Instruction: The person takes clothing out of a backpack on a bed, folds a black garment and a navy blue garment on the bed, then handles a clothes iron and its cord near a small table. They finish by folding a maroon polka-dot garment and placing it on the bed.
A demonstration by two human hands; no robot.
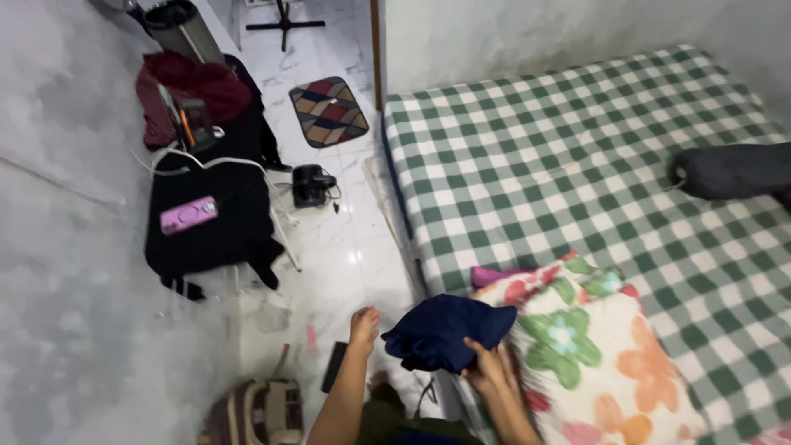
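My right hand grips the lower edge of a bundled navy blue cloth, held over the near corner of the bed. To the left of the cloth, my left hand is raised and holds nothing; its fingers are loose and do not touch the fabric. Just right of the cloth a floral pillow lies on the bed's green-and-white checked sheet.
A dark bolster lies at the bed's right edge. On the marble floor are a black bag with a pink device on it, red clothes, a patterned mat, a small black appliance, a dark phone and a striped bag.
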